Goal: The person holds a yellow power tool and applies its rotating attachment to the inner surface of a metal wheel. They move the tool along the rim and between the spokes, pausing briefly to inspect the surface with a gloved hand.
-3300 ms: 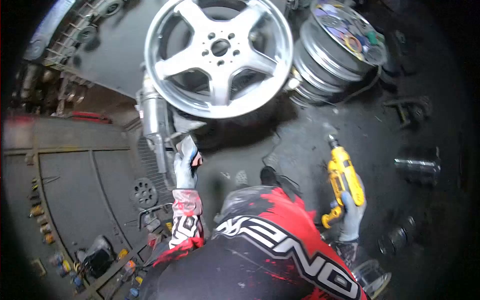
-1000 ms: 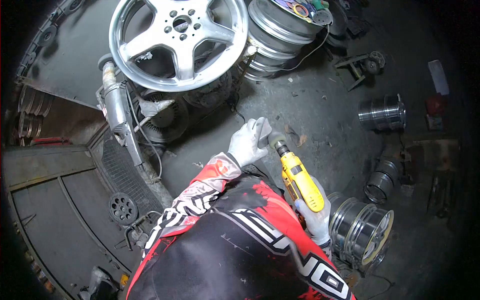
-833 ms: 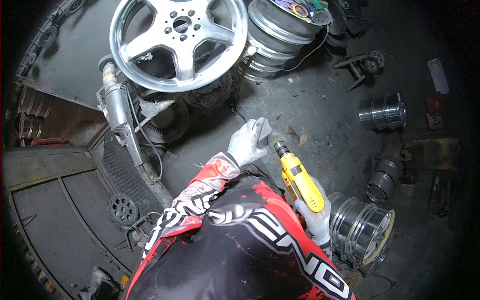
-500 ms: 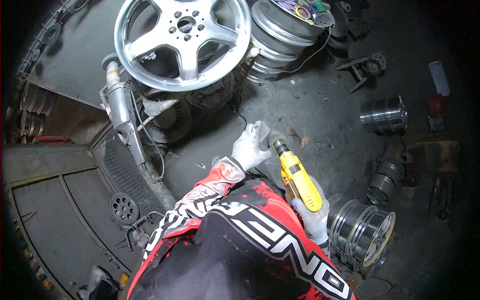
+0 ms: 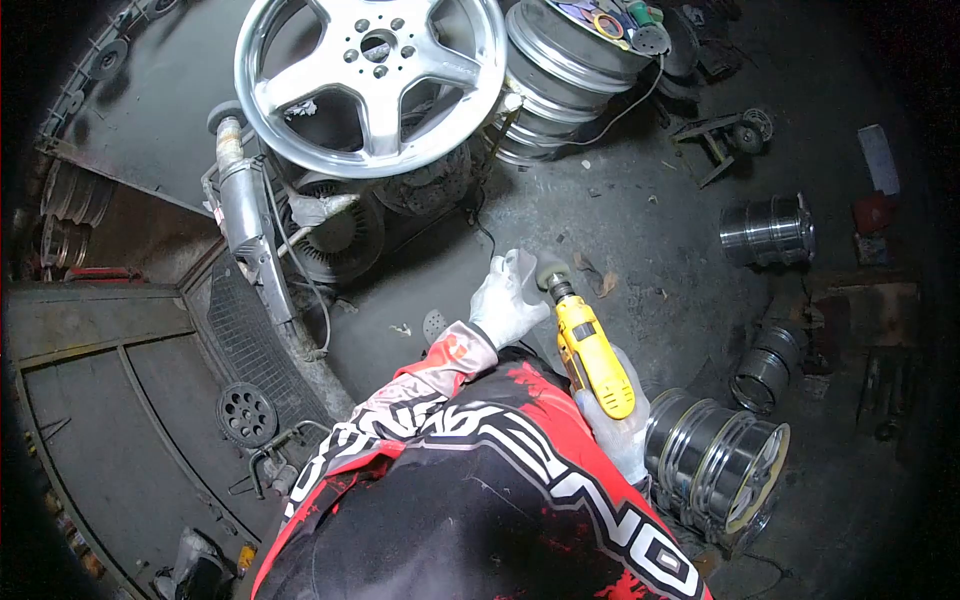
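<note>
My right hand (image 5: 622, 425), in a whitish work glove, grips a yellow power drill (image 5: 597, 368) by its handle. The drill's chuck carries a rounded, greyish sanding head (image 5: 549, 272) and points away from my body. My left hand (image 5: 500, 308), gloved too, is closed on a thin grey piece (image 5: 525, 272) right beside that head; dust and blur hide its detail. Beyond both hands, a silver five-spoke alloy wheel (image 5: 380, 130) lies raised, face up.
Stacked rims (image 5: 565, 85) stand behind the wheel, with tape and abrasive discs on top. A grey angle grinder (image 5: 245, 210) hangs at the left, its cord dangling. Shiny rims (image 5: 700, 455) lie close to my right arm, another rim (image 5: 765, 230) farther off. A perforated disc (image 5: 247, 415) is at left.
My left hand has shifted slightly down and right in view, and the drill slightly left and down. The sanding head and the grey piece stay close together.
</note>
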Available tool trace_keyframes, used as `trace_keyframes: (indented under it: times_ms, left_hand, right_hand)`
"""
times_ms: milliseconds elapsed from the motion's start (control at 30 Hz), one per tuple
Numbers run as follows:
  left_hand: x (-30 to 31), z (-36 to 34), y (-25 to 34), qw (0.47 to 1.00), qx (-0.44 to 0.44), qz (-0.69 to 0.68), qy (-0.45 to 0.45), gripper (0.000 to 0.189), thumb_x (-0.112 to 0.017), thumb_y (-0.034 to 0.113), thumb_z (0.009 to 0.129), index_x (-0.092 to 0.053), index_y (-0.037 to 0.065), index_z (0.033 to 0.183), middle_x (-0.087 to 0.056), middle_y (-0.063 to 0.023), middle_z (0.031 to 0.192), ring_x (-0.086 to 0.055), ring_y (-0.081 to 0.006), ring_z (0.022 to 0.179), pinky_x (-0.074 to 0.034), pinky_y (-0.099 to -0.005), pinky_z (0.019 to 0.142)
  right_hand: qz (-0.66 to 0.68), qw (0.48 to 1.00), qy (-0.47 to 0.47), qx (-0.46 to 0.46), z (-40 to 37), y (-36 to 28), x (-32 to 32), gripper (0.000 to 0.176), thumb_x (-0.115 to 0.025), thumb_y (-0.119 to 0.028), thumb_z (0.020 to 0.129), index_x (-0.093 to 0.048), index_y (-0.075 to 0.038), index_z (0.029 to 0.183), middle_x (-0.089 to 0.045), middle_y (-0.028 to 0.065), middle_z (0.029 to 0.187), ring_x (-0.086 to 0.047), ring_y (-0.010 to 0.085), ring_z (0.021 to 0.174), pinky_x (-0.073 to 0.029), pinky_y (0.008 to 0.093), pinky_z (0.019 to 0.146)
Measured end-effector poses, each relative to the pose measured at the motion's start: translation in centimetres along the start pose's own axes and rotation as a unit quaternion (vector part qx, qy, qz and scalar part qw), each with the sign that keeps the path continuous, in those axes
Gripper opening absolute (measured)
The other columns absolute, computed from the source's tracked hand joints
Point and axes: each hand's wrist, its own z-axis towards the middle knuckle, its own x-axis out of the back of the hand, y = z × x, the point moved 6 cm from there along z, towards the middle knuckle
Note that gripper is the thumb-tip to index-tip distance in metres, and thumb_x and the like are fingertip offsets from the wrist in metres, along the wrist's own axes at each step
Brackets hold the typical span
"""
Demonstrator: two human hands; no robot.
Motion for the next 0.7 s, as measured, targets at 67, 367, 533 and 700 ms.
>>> trace_keyframes:
  times_ms: [67, 367, 533, 700]
  left_hand:
    - [0.1, -0.5, 0.0, 1.0, -0.021, -0.001, 0.012, 0.1, -0.081, 0.045, 0.071, -0.036, -0.002, 0.147, -0.05, -0.0241, 0.13, -0.06, -0.0419, 0.117, -0.052, -0.0471, 0.095]
    - [0.5, -1.3, -0.6, 1.0, -0.002, -0.006, 0.016, 0.1, -0.08, 0.043, 0.07, -0.036, -0.002, 0.148, -0.049, -0.0243, 0.13, -0.058, -0.0419, 0.12, -0.051, -0.0473, 0.098]
    - [1.7, -1.7, -0.2, 1.0, 0.018, -0.002, 0.013, 0.099, -0.078, 0.039, 0.07, -0.035, -0.002, 0.149, -0.048, -0.0239, 0.133, -0.057, -0.0413, 0.122, -0.051, -0.0466, 0.099]
    - [1.5, -1.7, -0.9, 1.0, 0.018, 0.0, 0.023, 0.097, -0.077, 0.034, 0.07, -0.034, -0.002, 0.149, -0.049, -0.0235, 0.133, -0.056, -0.0406, 0.124, -0.052, -0.0467, 0.099]
  right_hand:
    - [0.019, 1.0, -0.002, -0.006, -0.1, 0.2, -0.2, 0.063, -0.07, 0.002, 0.084, -0.05, 0.002, 0.144, -0.066, 0.0111, 0.123, -0.065, 0.0152, 0.107, -0.052, 0.0304, 0.096]
    - [-0.035, 0.999, -0.002, 0.023, 0.0, -0.9, -0.8, 0.062, -0.071, 0.0, 0.084, -0.052, 0.0, 0.143, -0.068, 0.0113, 0.121, -0.066, 0.0149, 0.103, -0.053, 0.0306, 0.095]
    - [-0.071, 0.997, -0.029, 0.029, 0.6, -1.4, -1.1, 0.063, -0.073, -0.002, 0.084, -0.052, -0.001, 0.144, -0.069, 0.0128, 0.122, -0.066, 0.0157, 0.105, -0.053, 0.0317, 0.095]
    - [-0.049, 0.998, -0.033, 0.029, 1.2, -0.6, -1.1, 0.063, -0.074, -0.003, 0.084, -0.052, -0.001, 0.144, -0.069, 0.0132, 0.122, -0.066, 0.0161, 0.106, -0.053, 0.0314, 0.096]
